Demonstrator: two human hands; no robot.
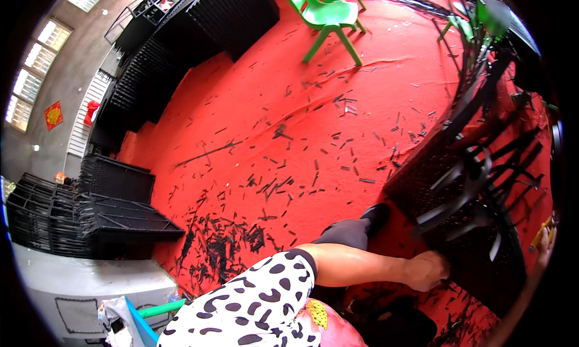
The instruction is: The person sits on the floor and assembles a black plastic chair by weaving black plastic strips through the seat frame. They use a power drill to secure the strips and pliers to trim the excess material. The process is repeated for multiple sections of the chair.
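My left hand [427, 271] reaches across from a white sleeve with black spots. Its fingers are curled at the lower edge of a black woven panel [440, 193], gripping that edge. Long loose black strips [512, 148] stick out from the panel's upper right side, some smeared by motion. At the far right rim, my right hand [546, 247] is partly cut off and closed around a small tool with yellow handles [536, 239]; its working end cannot be made out.
Short black strip offcuts [223, 250] litter the red floor covering [253, 130]. Stacked black woven panels [151, 75] line the left wall, with more stacks [54, 220] below. Green plastic chairs [330, 14] stand ahead. A grey-white box [78, 287] is at lower left.
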